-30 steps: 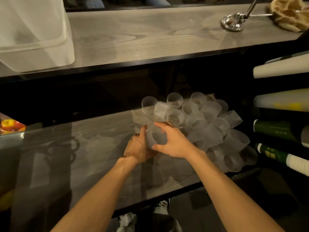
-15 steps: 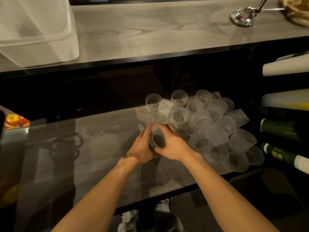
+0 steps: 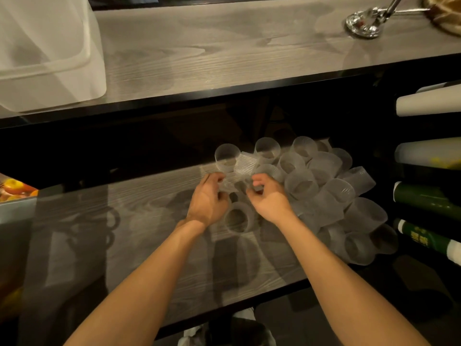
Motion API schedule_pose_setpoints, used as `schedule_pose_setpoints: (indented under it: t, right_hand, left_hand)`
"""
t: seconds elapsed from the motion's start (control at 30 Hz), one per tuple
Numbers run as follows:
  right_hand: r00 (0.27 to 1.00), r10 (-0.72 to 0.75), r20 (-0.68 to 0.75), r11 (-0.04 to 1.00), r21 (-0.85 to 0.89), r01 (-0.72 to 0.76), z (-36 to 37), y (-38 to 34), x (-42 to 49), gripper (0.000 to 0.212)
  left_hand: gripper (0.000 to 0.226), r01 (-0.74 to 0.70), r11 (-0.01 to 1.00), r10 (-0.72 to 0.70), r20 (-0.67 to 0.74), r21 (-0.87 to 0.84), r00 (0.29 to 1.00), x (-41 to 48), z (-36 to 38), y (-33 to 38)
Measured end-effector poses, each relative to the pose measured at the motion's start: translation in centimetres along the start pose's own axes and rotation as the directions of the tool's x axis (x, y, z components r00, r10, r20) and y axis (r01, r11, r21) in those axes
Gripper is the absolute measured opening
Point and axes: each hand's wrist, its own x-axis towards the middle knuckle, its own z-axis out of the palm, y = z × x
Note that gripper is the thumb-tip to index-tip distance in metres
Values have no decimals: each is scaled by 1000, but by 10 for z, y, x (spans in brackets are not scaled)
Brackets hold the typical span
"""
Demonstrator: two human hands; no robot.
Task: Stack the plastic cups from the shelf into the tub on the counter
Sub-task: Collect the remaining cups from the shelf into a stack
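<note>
A heap of translucent plastic cups (image 3: pixel 324 181) lies on the right part of the lower shelf (image 3: pixel 129 221). One nested cup stack (image 3: pixel 238 218) lies on its side on the shelf between my wrists. My left hand (image 3: pixel 208 199) curls its fingers round a clear cup (image 3: pixel 226 188) at the heap's near left edge. My right hand (image 3: pixel 270 199) pinches another cup (image 3: pixel 258 187) beside it. The translucent tub (image 3: pixel 50 58) stands on the counter (image 3: pixel 224 46) at the upper left, well away from both hands.
The counter's dark front edge overhangs the shelf. A metal ladle (image 3: pixel 361 23) lies on the counter at the back right. White and green rolls (image 3: pixel 429 198) fill a rack to the right of the heap. A box with a fruit picture (image 3: pixel 15 191) sits at the left.
Both hands let go of the nested cup stack, which now lies on the shelf, and moved forward to new cups at the heap's edge.
</note>
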Motion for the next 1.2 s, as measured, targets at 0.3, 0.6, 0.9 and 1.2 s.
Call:
schedule_pose_setpoints:
  t: [0.3, 0.6, 0.9, 1.2]
  right_hand:
    - [997, 26, 73, 999, 46, -30, -13, -15, 27, 52]
    - [994, 44, 102, 992, 113, -55, 1, -11, 31, 44]
    - [926, -337, -174, 942, -58, 331, 2, -19, 7, 15]
    - [876, -471, 104, 773, -430, 467, 15, -24, -8, 20]
  left_hand:
    - [80, 79, 957, -136, 194, 278, 971, 47, -5, 19]
    - [47, 31, 927, -74, 103, 373, 992, 47, -2, 5]
    - [31, 52, 934, -82, 71, 352, 994, 26, -3, -5]
    - [74, 72, 982, -99, 149, 177, 984, 4, -4, -10]
